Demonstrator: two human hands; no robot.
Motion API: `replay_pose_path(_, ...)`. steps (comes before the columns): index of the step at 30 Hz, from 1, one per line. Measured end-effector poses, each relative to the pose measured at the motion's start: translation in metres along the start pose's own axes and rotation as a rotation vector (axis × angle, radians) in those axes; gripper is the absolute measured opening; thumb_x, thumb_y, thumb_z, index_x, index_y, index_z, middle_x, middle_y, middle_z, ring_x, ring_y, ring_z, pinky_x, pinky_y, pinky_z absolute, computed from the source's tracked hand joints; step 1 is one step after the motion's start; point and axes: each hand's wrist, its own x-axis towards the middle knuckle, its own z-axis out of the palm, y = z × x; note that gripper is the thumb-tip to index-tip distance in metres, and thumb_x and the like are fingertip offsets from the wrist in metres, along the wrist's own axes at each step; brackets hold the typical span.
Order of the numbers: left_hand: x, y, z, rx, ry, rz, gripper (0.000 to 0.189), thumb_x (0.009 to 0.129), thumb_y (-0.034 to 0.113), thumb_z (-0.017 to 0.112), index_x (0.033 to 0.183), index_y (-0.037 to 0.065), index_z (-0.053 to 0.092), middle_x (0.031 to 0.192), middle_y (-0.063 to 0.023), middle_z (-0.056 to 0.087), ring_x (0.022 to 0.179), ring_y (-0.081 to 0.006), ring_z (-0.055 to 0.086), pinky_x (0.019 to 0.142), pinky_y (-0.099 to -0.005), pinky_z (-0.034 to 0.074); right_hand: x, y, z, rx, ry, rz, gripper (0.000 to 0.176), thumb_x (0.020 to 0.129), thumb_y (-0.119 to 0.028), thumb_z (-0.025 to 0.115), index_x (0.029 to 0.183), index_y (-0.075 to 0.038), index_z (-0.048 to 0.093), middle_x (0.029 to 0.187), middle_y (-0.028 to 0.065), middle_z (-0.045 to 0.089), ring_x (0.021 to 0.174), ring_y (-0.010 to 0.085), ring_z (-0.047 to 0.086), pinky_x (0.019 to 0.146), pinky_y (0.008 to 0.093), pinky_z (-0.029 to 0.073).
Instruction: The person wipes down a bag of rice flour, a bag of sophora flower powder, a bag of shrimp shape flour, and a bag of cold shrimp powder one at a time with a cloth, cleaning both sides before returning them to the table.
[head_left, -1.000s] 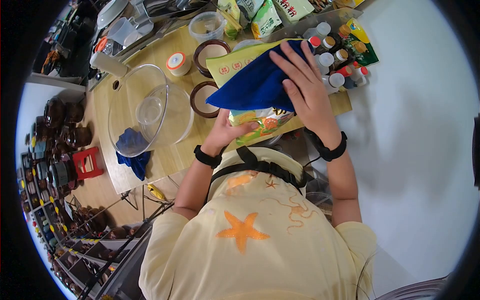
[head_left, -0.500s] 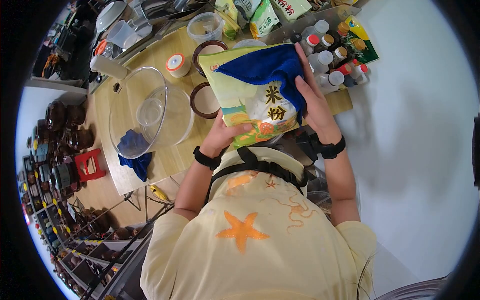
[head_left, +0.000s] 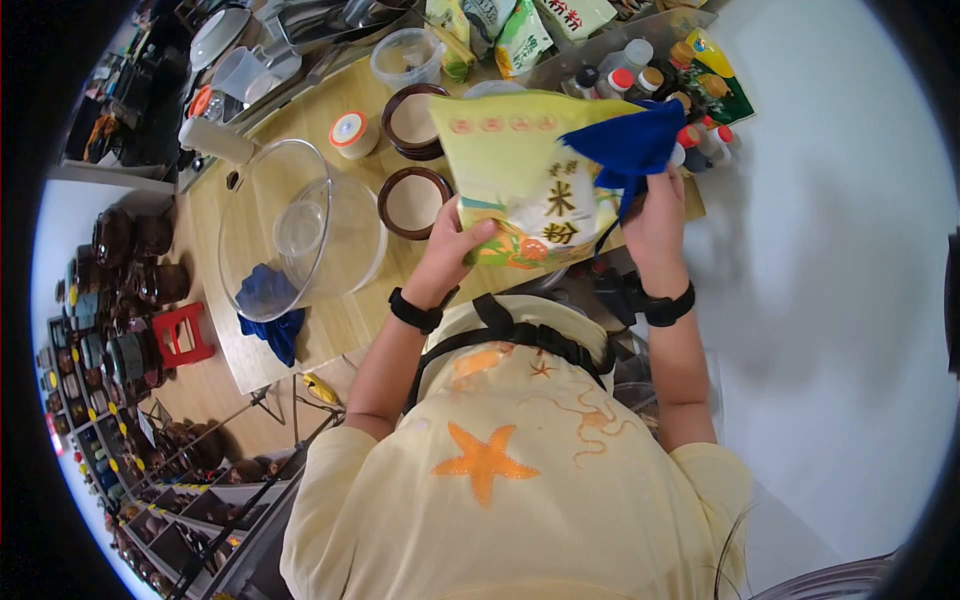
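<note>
A pale green and yellow bag of rice flour (head_left: 510, 180) is held up over the table, its printed front facing me. My left hand (head_left: 450, 250) grips the bag's lower left corner, thumb on the front and fingers behind. In my right hand (head_left: 658, 225) a dark blue cloth (head_left: 625, 145) is bunched, its folds lying against the bag's upper right side and hanging down along its right edge. The right fingers are closed round the cloth and partly hidden by it.
Left on the wooden table (head_left: 345, 335) stand a large clear glass bowl (head_left: 365, 265) and another blue cloth (head_left: 270, 300). Two brown-rimmed bowls (head_left: 413, 203) and a lidded white jar (head_left: 352, 135) sit behind. Several seasoning bottles (head_left: 635, 55) stand at the back right, beside a white wall (head_left: 830, 200).
The cloth has slid off the bag's front toward its upper right, with my right hand closing on it. The bag has shifted slightly right, showing more of its printed face.
</note>
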Motion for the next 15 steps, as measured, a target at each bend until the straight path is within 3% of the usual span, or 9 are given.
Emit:
replay_pose_path(3, -0.001, -0.005, -0.01, -0.103, -0.018, -0.021, 0.053, 0.086, 0.032, 0.058, 0.126, 0.003, 0.038, 0.121, -0.0085, 0.052, 0.108, -0.0191, 0.054, 0.091, -0.0339, 0.046, -0.004, -0.007, 0.001, 0.061, -0.09, 0.168, 0.043, 0.094, -0.034, 0.043, 0.123, -0.002, 0.044, 0.12, 0.0096, 0.052, 0.107, 0.0208, 0.053, 0.094, 0.036, 0.042)
replay_pose_path(6, 0.003, 0.0, -0.006, -0.11, 0.009, -0.079, 0.053, 0.09, 0.038, 0.05, 0.129, 0.005, 0.037, 0.125, -0.0095, 0.05, 0.11, -0.02, 0.053, 0.092, -0.0348, 0.045, -0.017, 0.035, -0.01, -0.342, -0.231, 0.008, 0.038, 0.094, -0.031, 0.045, 0.122, -0.005, 0.045, 0.115, 0.0072, 0.056, 0.103, 0.0191, 0.055, 0.088, 0.0348, 0.044)
replay_pose_path(8, 0.008, 0.013, 0.004, -0.173, -0.018, -0.127, 0.047, 0.093, 0.032, 0.046, 0.13, 0.004, 0.036, 0.122, -0.0095, 0.052, 0.107, -0.0192, 0.055, 0.09, -0.0347, 0.046, -0.026, 0.028, -0.011, 0.12, -0.419, 0.412, 0.045, 0.094, -0.038, 0.041, 0.127, -0.007, 0.042, 0.118, 0.0063, 0.055, 0.106, 0.0179, 0.054, 0.092, 0.0342, 0.043)
replay_pose_path(11, 0.019, 0.027, 0.021, 0.125, 0.163, -0.09, 0.043, 0.094, 0.028, 0.045, 0.129, 0.003, 0.038, 0.118, -0.0102, 0.054, 0.104, -0.0154, 0.055, 0.088, -0.0316, 0.046, -0.03, 0.021, 0.019, 0.176, -0.24, 0.418, 0.047, 0.095, -0.041, 0.038, 0.128, -0.008, 0.042, 0.12, 0.0049, 0.054, 0.107, 0.0158, 0.054, 0.094, 0.0331, 0.042)
replay_pose_path(12, 0.023, 0.031, 0.033, 0.263, 0.284, 0.01, 0.034, 0.094, 0.024, 0.045, 0.119, 0.0, 0.041, 0.107, -0.0106, 0.055, 0.093, -0.0127, 0.056, 0.078, -0.027, 0.046, -0.028, 0.02, 0.023, 0.108, -0.154, 0.437, 0.047, 0.094, -0.041, 0.04, 0.128, -0.008, 0.041, 0.121, 0.0044, 0.053, 0.107, 0.0142, 0.053, 0.095, 0.0337, 0.042)
replay_pose_path(15, 0.035, 0.016, 0.031, 0.644, 0.325, 0.408, 0.033, 0.096, 0.02, 0.042, 0.121, 0.0, 0.035, 0.116, -0.0125, 0.048, 0.103, -0.0137, 0.049, 0.083, -0.0264, 0.042, -0.024, 0.02, 0.028, 0.125, -0.195, 0.474, 0.047, 0.095, -0.038, 0.04, 0.13, -0.007, 0.039, 0.124, 0.0046, 0.051, 0.11, 0.0133, 0.05, 0.095, 0.033, 0.041)
